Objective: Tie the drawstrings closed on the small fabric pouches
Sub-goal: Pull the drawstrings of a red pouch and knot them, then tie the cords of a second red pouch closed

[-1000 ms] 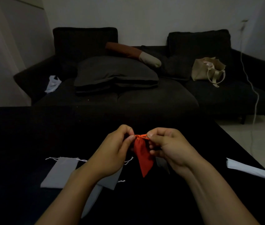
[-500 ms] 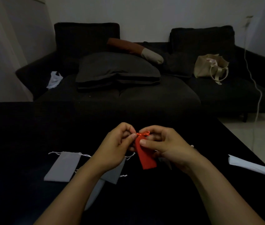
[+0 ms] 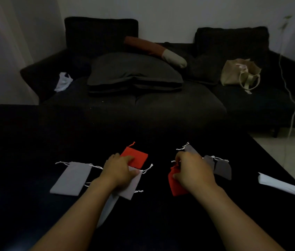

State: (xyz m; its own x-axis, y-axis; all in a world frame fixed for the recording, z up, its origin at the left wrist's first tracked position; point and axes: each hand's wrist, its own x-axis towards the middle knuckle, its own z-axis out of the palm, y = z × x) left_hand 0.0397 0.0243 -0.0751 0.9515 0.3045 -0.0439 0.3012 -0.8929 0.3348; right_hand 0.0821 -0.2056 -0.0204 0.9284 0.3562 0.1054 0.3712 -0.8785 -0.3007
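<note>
The red pouch [image 3: 176, 183], neck cinched, hangs slack from the right hand [image 3: 192, 172], whose fingers curl round its gathered top just above the dark surface [image 3: 34, 151]. A second, flat red pouch [image 3: 137, 157] lies under the fingertips of the left hand [image 3: 120, 171], whose thumb also presses an overlapping grey pouch [image 3: 131, 187]; another grey pouch [image 3: 71, 179] lies further left. All appear light, limp and prone to sliding on the surface; the thin white cords at each neck probably offer the surest hold. Darker grey pouches [image 3: 221, 168] lie beyond the right hand. A sofa [image 3: 161, 105] stands behind.
</note>
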